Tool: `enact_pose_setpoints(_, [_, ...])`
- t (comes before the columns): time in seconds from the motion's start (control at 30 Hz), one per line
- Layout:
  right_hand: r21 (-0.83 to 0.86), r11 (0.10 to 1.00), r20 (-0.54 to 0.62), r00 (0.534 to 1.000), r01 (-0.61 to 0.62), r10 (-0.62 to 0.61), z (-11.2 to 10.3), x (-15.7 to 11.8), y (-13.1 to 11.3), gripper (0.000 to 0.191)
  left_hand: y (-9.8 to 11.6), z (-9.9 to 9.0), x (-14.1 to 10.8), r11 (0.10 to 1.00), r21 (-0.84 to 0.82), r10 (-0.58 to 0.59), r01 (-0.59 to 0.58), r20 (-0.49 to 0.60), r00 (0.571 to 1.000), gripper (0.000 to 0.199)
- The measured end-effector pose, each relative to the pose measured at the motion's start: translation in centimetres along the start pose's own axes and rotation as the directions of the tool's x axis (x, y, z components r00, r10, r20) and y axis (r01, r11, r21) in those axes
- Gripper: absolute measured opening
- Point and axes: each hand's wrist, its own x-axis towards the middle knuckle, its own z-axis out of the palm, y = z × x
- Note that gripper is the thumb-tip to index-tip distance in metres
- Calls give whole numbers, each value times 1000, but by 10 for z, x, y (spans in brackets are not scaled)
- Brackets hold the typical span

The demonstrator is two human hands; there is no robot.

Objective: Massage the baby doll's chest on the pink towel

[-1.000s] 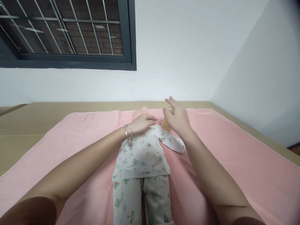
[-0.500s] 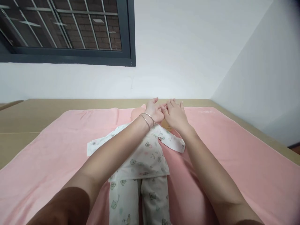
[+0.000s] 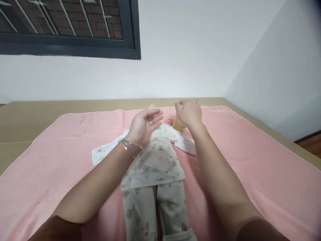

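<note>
My left hand, with thin bangles on its wrist, is open with the palm turned up and the fingers stretched to the right. It is over the upper left of a doll dressed in a white printed top and matching trousers. The doll lies flat on its back, its head mostly hidden behind this hand. My right hand has its fingers curled around the upper end of a yellow bottle beside the doll's right-side sleeve. The bottle leans slightly; its top is covered by the hand.
A pink blanket with soft creases lies under the doll. Around it shows the tan edge of the surface below. A white wall with a dark-framed barred window rises behind, and another wall stands at right.
My hands were touching above the doll's head end; they have come apart. The left moved left and towards me, palm up. The right curled at the bottle, and the view tilted down slightly.
</note>
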Motion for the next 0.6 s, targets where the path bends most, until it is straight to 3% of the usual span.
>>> enact_pose_setpoints(0.17, [11,1000,-46,999,-2,2,4,-7,-1,46,18,-12,-39,973,20,-232,232,172,958,25])
enact_pose_setpoints(0.27, [26,1000,-44,999,-1,2,6,-10,0,45,21,-10,-50,968,24,-249,250,238,939,25])
enact_pose_setpoints(0.33, [22,1000,-30,1000,4,-3,5,-12,0,44,20,-9,-53,980,23,-199,200,237,951,24])
enact_pose_setpoints(0.43, [29,1000,9,1000,-2,1,3,-16,0,44,14,-9,-55,993,118,-36,7,245,969,19])
enact_pose_setpoints(0.5, [47,999,40,999,-19,18,3,-17,1,46,12,-10,-57,967,224,50,-122,301,952,17])
enact_pose_setpoints(0.6, [86,995,93,994,-58,50,3,-17,1,52,11,-11,-60,921,346,38,-180,379,925,21])
